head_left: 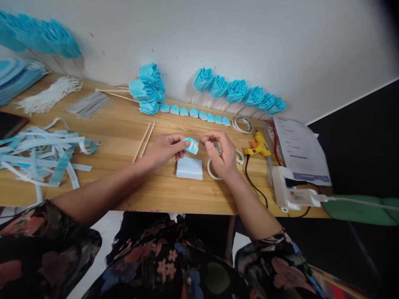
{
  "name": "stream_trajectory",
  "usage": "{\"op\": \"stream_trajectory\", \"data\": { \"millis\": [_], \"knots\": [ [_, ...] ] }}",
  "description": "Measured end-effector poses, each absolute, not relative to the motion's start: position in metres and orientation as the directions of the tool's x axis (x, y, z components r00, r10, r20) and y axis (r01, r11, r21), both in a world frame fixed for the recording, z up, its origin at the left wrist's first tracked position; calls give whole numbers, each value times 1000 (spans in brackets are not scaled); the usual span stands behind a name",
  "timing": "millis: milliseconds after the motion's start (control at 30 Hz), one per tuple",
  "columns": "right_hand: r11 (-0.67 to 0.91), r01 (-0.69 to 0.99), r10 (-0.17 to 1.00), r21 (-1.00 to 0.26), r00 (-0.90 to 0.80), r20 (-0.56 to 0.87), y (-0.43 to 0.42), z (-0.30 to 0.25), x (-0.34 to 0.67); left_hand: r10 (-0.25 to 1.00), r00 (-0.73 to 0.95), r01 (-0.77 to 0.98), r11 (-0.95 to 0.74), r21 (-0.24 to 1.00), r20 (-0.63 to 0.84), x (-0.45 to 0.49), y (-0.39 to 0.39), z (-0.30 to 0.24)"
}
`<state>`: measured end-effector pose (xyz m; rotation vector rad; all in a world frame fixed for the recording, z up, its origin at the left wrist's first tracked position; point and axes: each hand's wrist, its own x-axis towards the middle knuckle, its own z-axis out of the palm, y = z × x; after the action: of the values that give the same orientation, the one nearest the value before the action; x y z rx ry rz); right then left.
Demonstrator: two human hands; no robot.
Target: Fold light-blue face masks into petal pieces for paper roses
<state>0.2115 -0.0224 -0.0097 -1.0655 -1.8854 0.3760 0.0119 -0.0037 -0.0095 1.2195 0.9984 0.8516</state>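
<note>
My left hand [170,147] pinches a small folded piece of light-blue fabric [193,146] with white strips on its face, like bits of tape. Just right of it is my right hand [222,154], its thumb and fingers curled together; what they hold, if anything, is too small to make out. Below the hands lies a pale-blue stack of cut fabric [189,168]. A roll of tape [213,171] lies partly hidden under my right hand, and another tape roll [240,157] shows behind that hand. Two wooden sticks [145,141] lie beyond my left forearm.
Folded blue petals [193,112] line the back, below blue fabric roses [236,91] on sticks against the wall. A yellow glue gun [259,146], a white power strip [283,187] and a paper sheet [301,149] sit right. Fabric strips [40,151] and white cords [51,94] lie left.
</note>
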Motion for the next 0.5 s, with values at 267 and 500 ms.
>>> {"op": "stream_trajectory", "data": {
  "millis": [267, 500],
  "knots": [
    [160, 192, 924, -968, -375, 79, -16, -16, 213, 914, 397, 85, 55, 995, -84, 12, -4, -13],
    [234, 217, 931, -948, -333, 153, -16, -23, 209, 910, 413, 91, -4, 996, -34, 12, -4, -14]
  ]
}}
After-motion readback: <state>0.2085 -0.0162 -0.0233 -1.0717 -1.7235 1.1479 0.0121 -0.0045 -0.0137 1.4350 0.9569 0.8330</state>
